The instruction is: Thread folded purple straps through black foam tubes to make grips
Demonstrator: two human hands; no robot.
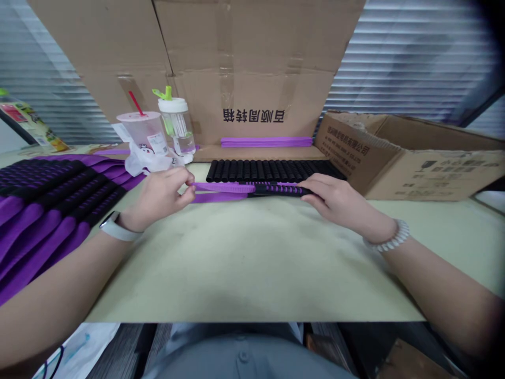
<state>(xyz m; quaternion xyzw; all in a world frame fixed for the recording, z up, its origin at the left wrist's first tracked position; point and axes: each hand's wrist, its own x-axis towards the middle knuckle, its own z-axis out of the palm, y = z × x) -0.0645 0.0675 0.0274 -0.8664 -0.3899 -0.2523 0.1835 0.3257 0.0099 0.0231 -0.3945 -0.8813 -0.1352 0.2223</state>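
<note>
The left hand (158, 199) pinches a purple strap (224, 187), the right hand (341, 204) its black sleeve (290, 190); jerking could topple the eleven-o'clock cup (140, 131).

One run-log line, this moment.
left hand: pinching purple strap | right hand: holding black sleeve | black tubes: rowed behind | open carton: on right

The bottle (35, 123) (far left) is cut off.
</note>
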